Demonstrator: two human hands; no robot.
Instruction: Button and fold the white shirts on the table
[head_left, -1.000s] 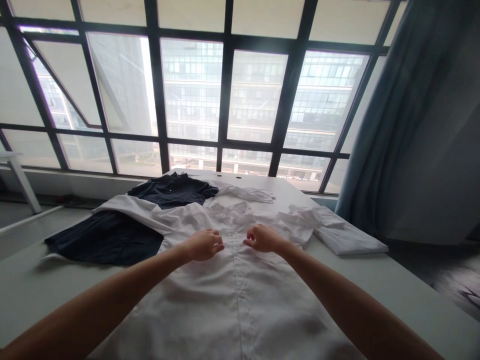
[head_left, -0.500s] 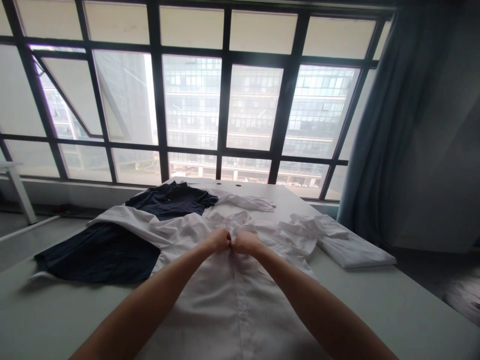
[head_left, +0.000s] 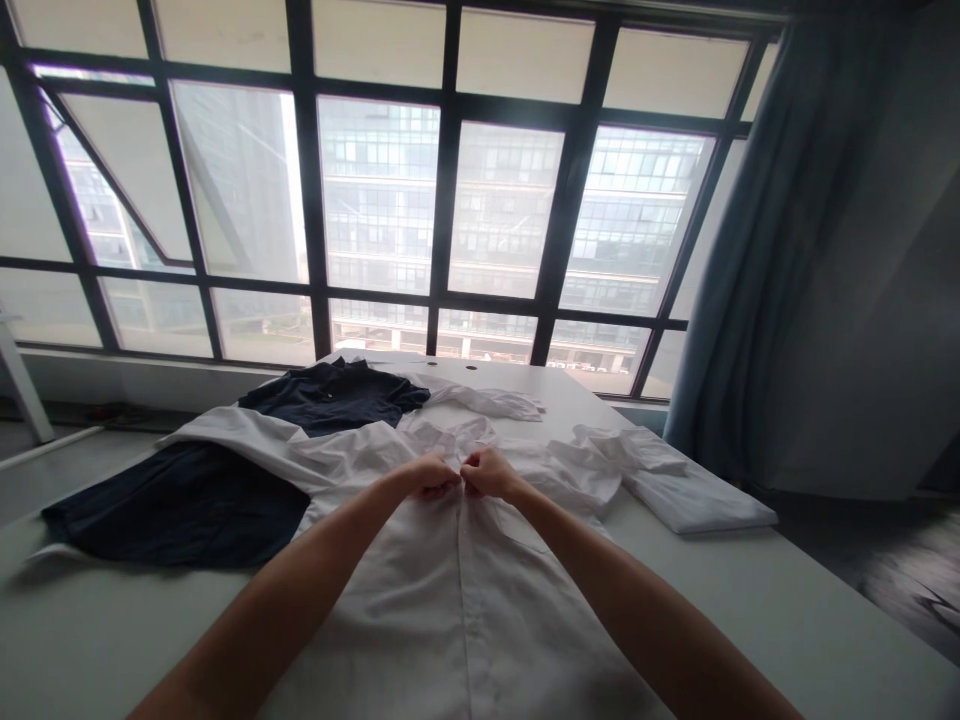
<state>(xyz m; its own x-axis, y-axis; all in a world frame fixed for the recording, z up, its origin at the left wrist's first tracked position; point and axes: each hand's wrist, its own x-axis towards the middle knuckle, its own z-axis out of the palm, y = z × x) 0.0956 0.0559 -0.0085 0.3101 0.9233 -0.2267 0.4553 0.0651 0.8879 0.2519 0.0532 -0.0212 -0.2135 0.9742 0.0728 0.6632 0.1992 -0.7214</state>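
A white button-up shirt (head_left: 405, 590) lies spread on the table, its front strip running up the middle and its sleeves out to both sides. Near the top of that strip my left hand (head_left: 429, 475) is closed, fingers pinching the cloth. Right beside it my right hand (head_left: 487, 472) is closed too, pinching the shirt's front edge. The two hands almost touch, and the cloth between them is slightly raised. Any button there is too small to make out.
Dark navy garments (head_left: 187, 505) lie left of and partly under the shirt's sleeve, with another dark one (head_left: 337, 395) behind. At the right a folded white garment (head_left: 697, 500) rests on the white table (head_left: 825, 630). Windows and a grey-blue curtain (head_left: 735, 330) stand beyond.
My hands stay at the same spot on the shirt front; the fingers have shifted slightly, with the right hand a little more turned. The view has moved slightly.
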